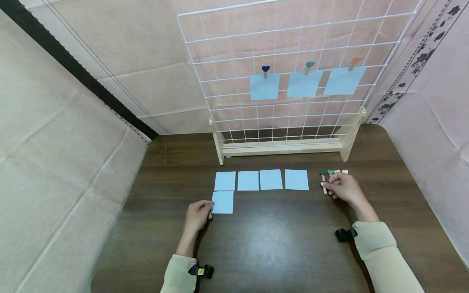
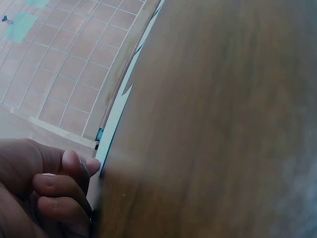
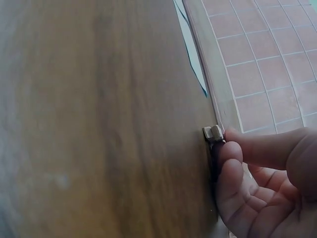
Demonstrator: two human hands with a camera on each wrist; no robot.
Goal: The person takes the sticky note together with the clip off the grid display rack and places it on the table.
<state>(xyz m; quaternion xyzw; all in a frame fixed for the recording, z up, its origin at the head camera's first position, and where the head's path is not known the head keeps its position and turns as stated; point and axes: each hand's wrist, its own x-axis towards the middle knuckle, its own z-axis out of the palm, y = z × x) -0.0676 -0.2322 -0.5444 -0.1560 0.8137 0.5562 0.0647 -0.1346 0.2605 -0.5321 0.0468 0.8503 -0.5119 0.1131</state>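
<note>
Blue paper square [image 1: 222, 202] lies flat on the table [image 1: 271, 244], in front of the leftmost square of a back row. Left forearm reaches up from the bottom edge, left hand [image 1: 197, 213] low at the square's left side, fingers bent. Right forearm angles in from bottom right, right hand [image 1: 343, 188] down at the clips, palm side toward the table.

Left hand: thumb and index pinch the square's left edge, other fingers curled. Right hand: thumb and index pinch a pale-headed clip [image 1: 324, 188], other fingers curled under.

Around: four blue squares [image 1: 271, 180] in the back row, side by side. Green clip [image 1: 323, 173], teal clip [image 1: 330, 172], yellow clip and white clip [image 1: 345, 171] stand just behind the right hand, which partly hides them. Behind, white wire grid [image 1: 289, 105] on wooden stand [image 1: 282, 150], bearing three pegged blue sheets [image 1: 305, 84]. Black wrist devices [image 1: 346, 235] at both cuffs.
</note>
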